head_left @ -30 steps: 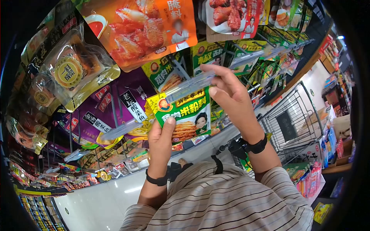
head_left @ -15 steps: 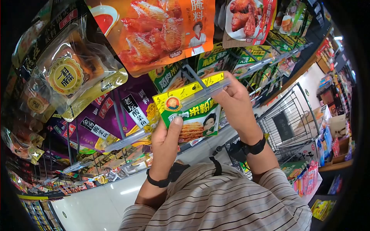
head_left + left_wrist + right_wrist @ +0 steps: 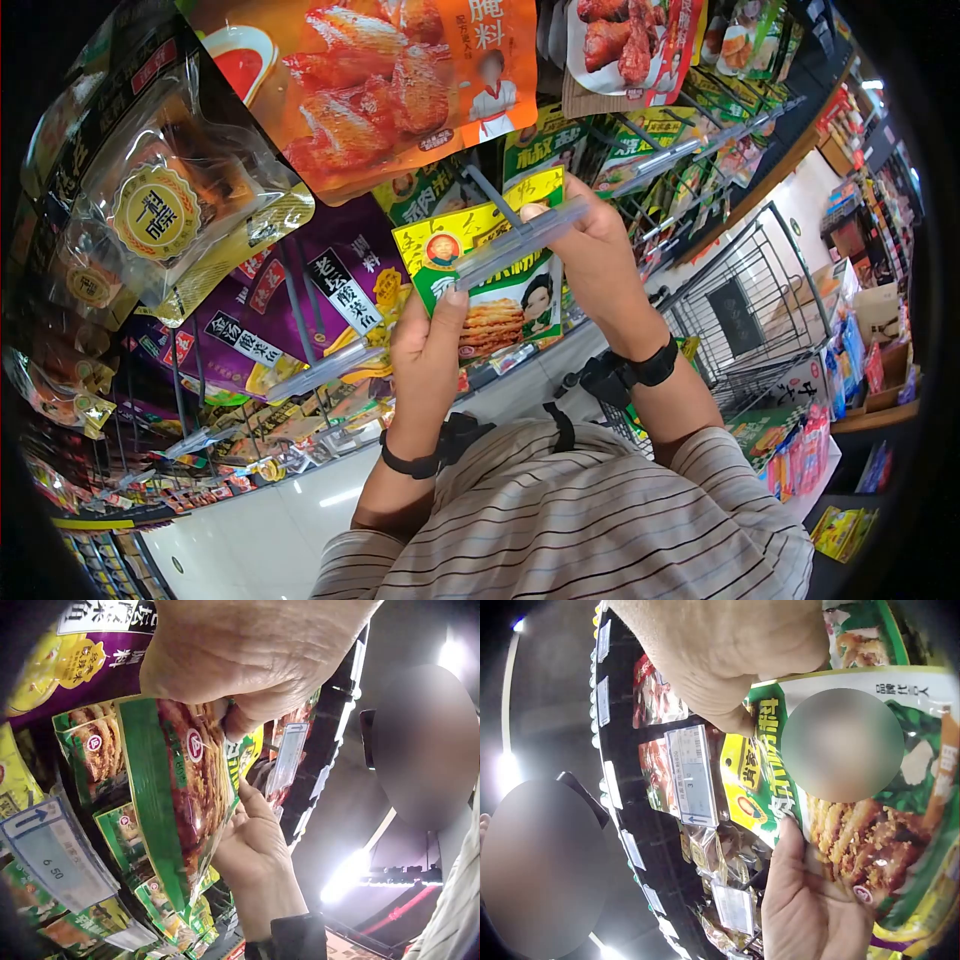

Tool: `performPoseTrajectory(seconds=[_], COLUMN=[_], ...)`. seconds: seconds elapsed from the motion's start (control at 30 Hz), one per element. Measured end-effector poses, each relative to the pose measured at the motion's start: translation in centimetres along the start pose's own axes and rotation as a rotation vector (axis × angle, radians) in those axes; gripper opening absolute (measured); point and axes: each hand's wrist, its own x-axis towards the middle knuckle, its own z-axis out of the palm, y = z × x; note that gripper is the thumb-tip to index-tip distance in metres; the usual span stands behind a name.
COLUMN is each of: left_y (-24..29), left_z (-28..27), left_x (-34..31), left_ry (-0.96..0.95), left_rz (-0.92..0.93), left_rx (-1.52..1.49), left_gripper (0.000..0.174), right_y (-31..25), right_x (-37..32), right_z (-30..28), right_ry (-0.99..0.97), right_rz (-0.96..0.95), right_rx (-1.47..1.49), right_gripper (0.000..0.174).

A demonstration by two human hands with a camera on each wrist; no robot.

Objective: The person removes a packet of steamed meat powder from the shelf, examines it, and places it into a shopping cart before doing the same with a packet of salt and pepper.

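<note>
Green packet (image 3: 500, 325) pinched from both sides

The left hand (image 3: 425, 350) is clamped on the left side of the green packet, thumb laid on the front. The right hand (image 3: 598, 250) pinches its upper right corner, digits bent in against the printed top. The packet is up in front of the person's chest, at the hanging displays, tilted so its left end sits lower.

Right across its face comes a clear plastic strip (image 3: 525, 240), covering some of the lettering, and a metal prong (image 3: 485, 190) runs down to that strip. I can't tell whether the packet hangs on the prong. Overhead, quite close, there's a big orange pouch (image 3: 380, 90) printed with chicken wings, and beside it a drumstick pouch (image 3: 635, 50). Purple packs (image 3: 330, 285) hang to the left, clear pouches with a gold seal (image 3: 155, 210) further over, and a wire cart (image 3: 765, 325) stands on the right.

Counting: two hands, one packet between them, one orange pouch in front, one cart, a dark wristband (image 3: 658, 365) on each wrist. I make out at least two purple packs; the green packs (image 3: 545, 145) hanging behind overlap too much to number.

The held packet has a yellow top band, a red round badge, pale lettering on green, and a photo of golden-brown strips beside a small portrait. Its surface looks glossy.
</note>
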Motion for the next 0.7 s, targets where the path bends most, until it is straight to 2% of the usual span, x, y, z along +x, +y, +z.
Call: performPoseTrajectory(seconds=[0.23,0.33,0.53,0.63,0.7], left_y=[-0.4,-0.4,-0.4,-0.5,-0.5], left_z=[0.3,0.2,0.5,0.6,0.5], left_x=[-0.2,-0.4,-0.6,-0.7,-0.5], left_ry=[0.048,0.055,0.076,0.08,0.083], left_rz=[-0.006,-0.089,-0.04,-0.026,-0.031], left_rx=[-0.039,-0.097,-0.145,-0.147,-0.15], left_gripper=[0.029,0.034,0.032,0.032,0.031], right_y=[0.5,0.2,0.8,0.7,0.6], right_x=[0.1,0.0,0.1,0.2,0.2], right_z=[-0.4,-0.4,-1.1,-0.8,-0.7], right_ry=[-0.04,-0.05,-0.116,-0.114,-0.101], right_rz=[-0.02,-0.025,-0.031,-0.078,-0.077], right_rx=[0.064,0.028,0.038,0.03,0.029], right_gripper=[0.031,0.034,0.034,0.022,0.022])
